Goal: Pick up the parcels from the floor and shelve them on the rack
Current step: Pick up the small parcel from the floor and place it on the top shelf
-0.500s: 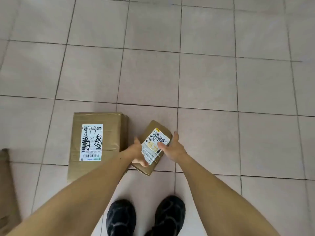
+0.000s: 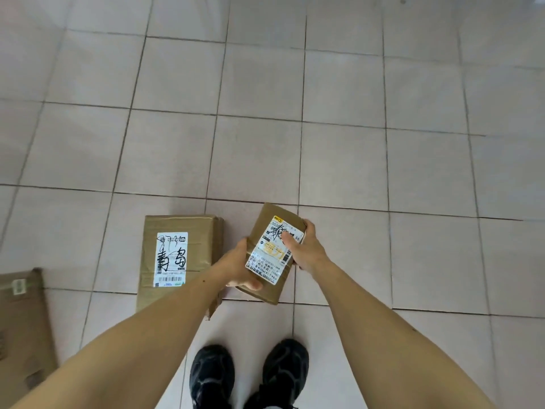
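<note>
Lifting: small parcel (image 2: 272,252), now raised off the floor (image 2: 354,143) and nearer the camera than half a second ago, clamped between left hand (image 2: 239,265) and right hand (image 2: 306,249). Large parcel (image 2: 177,255) stays floored alongside. Rack unseen; carrying comes next.

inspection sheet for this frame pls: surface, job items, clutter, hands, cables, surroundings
Surface: pale tiled floor, dark grout lines.
Job's things: small parcel held in both hands, label up; large parcel flat on the floor, label up; third parcel cut off at the left edge.
Clutter: nothing seen.
Grippers: left hand grips the small parcel's left side, right hand its right side, thumb on the label.
Cables: nothing seen.
Surroundings: black shoes below; rack not in view.
</note>
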Demonstrator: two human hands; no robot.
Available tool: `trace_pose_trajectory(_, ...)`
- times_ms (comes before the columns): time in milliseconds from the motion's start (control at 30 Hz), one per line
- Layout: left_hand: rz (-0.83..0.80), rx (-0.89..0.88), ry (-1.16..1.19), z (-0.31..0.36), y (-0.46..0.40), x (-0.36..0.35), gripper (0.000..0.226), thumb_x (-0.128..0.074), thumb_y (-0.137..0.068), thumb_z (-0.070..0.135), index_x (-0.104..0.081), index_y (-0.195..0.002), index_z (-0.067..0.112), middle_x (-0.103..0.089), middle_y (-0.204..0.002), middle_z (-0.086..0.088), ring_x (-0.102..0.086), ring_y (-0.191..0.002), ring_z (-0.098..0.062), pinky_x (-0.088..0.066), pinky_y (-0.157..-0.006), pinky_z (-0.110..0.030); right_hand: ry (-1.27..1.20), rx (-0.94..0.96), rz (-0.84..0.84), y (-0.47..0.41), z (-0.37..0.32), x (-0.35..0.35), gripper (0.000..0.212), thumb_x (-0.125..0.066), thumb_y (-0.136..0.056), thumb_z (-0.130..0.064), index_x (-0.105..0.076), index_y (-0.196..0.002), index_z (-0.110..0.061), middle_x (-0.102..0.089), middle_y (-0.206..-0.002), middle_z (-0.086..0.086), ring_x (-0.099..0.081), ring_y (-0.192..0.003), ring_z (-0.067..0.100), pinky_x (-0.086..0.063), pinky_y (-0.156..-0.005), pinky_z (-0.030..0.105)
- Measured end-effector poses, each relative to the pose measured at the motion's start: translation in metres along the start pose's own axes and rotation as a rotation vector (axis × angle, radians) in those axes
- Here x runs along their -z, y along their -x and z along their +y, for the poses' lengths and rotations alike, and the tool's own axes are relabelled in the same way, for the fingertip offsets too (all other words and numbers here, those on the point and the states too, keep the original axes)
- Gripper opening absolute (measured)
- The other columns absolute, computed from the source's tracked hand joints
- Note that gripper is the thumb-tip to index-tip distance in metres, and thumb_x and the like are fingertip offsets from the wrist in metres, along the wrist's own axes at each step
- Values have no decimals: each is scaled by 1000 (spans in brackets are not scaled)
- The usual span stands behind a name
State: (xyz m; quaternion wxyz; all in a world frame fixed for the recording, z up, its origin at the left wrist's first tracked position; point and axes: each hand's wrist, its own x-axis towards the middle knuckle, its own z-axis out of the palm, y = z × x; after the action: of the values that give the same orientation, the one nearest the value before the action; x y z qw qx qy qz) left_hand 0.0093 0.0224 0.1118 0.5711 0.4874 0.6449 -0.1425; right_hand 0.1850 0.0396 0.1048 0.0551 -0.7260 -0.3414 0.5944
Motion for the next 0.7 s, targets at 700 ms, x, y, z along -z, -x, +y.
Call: trace_pose_trajectory(700, 58, -336, 115, 284, 438, 230, 126, -83, -72, 2, 5, -151, 45, -47, -147, -2, -44, -132, -36, -44, -99, -62, 14, 410, 237, 399, -329, 257, 52, -53, -92, -54, -30, -133, -31, -69, -106, 1, -68, -94, 25, -54, -68, 34)
